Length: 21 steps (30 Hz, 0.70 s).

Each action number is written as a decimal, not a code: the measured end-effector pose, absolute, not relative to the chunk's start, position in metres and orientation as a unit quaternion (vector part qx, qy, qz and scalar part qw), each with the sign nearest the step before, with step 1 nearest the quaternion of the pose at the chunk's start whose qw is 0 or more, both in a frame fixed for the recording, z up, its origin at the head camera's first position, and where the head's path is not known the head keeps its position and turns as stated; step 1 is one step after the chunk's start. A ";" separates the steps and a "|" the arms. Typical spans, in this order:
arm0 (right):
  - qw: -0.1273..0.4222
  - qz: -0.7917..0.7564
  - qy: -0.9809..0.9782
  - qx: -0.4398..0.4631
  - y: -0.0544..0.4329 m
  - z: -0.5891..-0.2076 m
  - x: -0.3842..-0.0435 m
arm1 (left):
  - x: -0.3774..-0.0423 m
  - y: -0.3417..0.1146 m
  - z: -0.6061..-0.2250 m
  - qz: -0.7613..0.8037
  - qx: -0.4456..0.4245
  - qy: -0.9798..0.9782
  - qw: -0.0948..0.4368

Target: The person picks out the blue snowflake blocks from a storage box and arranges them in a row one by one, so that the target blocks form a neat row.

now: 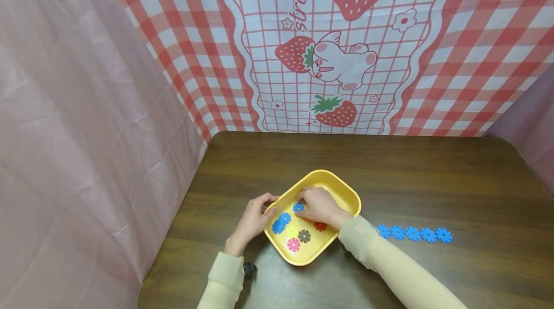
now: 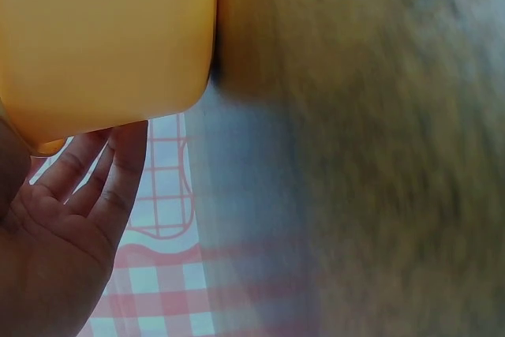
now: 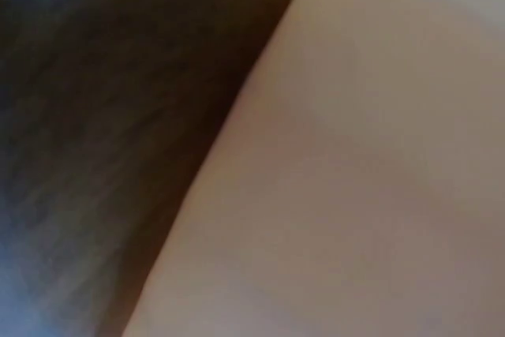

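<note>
One blue disc (image 1: 298,207) in the yellow tray (image 1: 339,190), toward its far-left long wall. Right hand (image 1: 321,204) nearer, fingers curled at the disc; can't tell if pinched. Left hand (image 1: 252,219) grips the tray's left corner, thumb over rim. Row of blue discs (image 1: 413,234) right of tray, long axis roughly along far edge of table (image 1: 437,179).

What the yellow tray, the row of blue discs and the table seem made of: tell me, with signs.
Yellow tray: probably molded plastic, smooth and slightly glossy; even color, rounded corners.
Blue discs: likely thin plastic; uniform color, notched edges. Their finish is too small to judge.
Table: wood or wood-look laminate, satin; brown grain streaks, pale sheen near the front.
</note>
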State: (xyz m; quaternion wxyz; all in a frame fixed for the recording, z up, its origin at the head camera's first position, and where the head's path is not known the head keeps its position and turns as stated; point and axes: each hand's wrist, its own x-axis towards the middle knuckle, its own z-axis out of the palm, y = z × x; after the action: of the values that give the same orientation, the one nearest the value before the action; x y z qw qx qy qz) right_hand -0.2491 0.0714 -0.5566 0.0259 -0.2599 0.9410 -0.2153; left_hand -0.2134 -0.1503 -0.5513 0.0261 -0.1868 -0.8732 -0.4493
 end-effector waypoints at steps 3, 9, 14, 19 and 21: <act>0.026 -0.216 0.942 -0.258 0.071 -0.557 -0.249 | -0.213 -0.150 -0.551 -0.453 -0.190 -0.871 0.031; 0.031 -0.232 0.940 -0.250 0.070 -0.558 -0.249 | -0.213 -0.150 -0.551 -0.456 -0.193 -0.868 0.035; 0.028 -0.232 0.943 -0.236 0.071 -0.557 -0.250 | -0.212 -0.150 -0.551 -0.451 -0.191 -0.871 0.029; 0.024 -0.240 0.943 -0.228 0.075 -0.554 -0.251 | -0.212 -0.150 -0.550 -0.451 -0.184 -0.873 0.021; 0.020 -0.242 0.942 -0.233 0.076 -0.552 -0.251 | -0.212 -0.149 -0.550 -0.450 -0.187 -0.873 0.023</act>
State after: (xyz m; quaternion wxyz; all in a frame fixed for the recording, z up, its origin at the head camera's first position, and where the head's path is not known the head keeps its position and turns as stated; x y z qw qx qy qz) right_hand -0.2507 0.0764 -0.5520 0.0200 -0.2326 0.9417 -0.2424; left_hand -0.2116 -0.1495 -0.5500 0.0231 -0.1867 -0.8732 -0.4497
